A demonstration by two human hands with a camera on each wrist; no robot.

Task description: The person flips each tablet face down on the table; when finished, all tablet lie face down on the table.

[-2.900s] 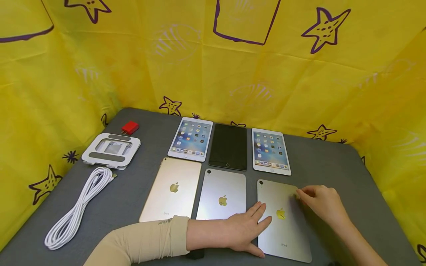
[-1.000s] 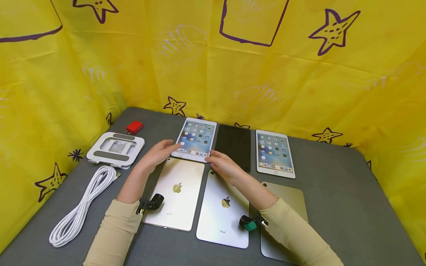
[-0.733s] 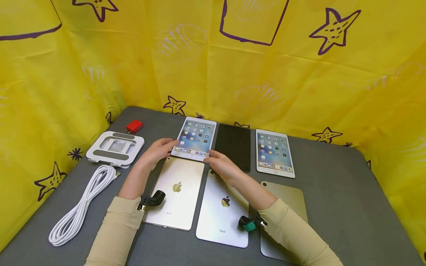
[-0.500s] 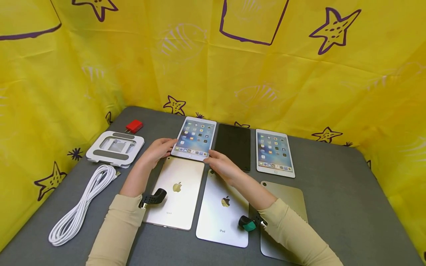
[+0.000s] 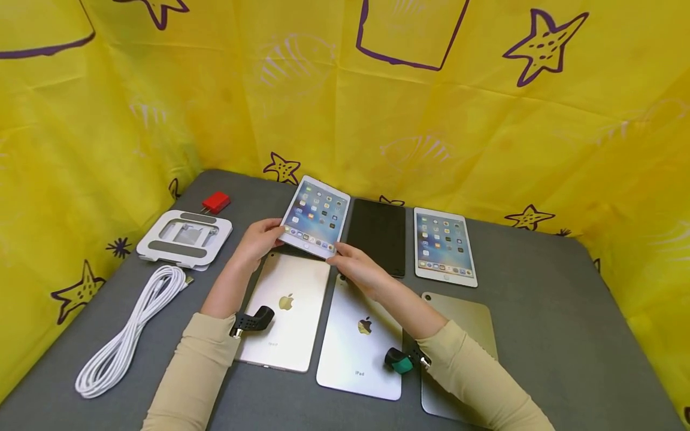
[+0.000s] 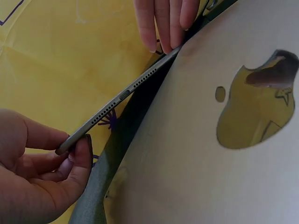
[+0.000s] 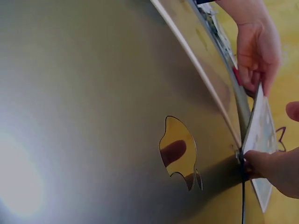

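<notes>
A white-framed tablet [image 5: 318,215] with a screen of app icons tilts up at its left side, at the back left of the table. My left hand [image 5: 261,239] pinches its left edge between thumb and fingers; the left wrist view shows the tablet's edge [image 6: 124,95] with speaker holes sloping up from the table. At the lower right corner, my right hand [image 5: 358,266] grips with its fingertips, close to the table. A gold tablet [image 5: 293,317] lies face down just below the hands. Beside it is a silver tablet [image 5: 358,341], also face down, under the right forearm.
A black tablet [image 5: 377,236] and another white-framed tablet [image 5: 444,245] lie along the back. A third face-down tablet [image 5: 463,317] is partly under the right sleeve. At left are a white folding stand [image 5: 183,246], a red charger plug [image 5: 217,202] and a coiled white cable [image 5: 124,341].
Both hands have left the face-down tablet at front right for the white-framed one at back left. The left hand has lifted its left side while its lower right corner stays low.
</notes>
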